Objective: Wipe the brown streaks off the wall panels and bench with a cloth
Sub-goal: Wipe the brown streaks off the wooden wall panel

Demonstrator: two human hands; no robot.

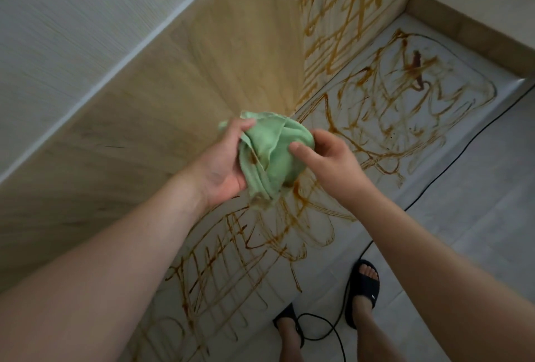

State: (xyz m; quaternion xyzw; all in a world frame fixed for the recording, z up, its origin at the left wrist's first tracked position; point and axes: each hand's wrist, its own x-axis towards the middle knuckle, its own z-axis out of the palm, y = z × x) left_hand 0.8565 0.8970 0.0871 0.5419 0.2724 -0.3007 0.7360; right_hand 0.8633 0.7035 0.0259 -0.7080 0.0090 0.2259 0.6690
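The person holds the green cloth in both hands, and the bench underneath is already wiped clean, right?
Not quite. In the head view the left hand and right hand do hold the green cloth, but the bench underneath is not clean: brown streaks cover it.

It looks like a room in a home, with wood-look wall panels (pixel 162 118), a built-in white bench (pixel 428 159), a pale tiled floor (pixel 477 217) and black slippers (pixel 363 286) worn indoors.
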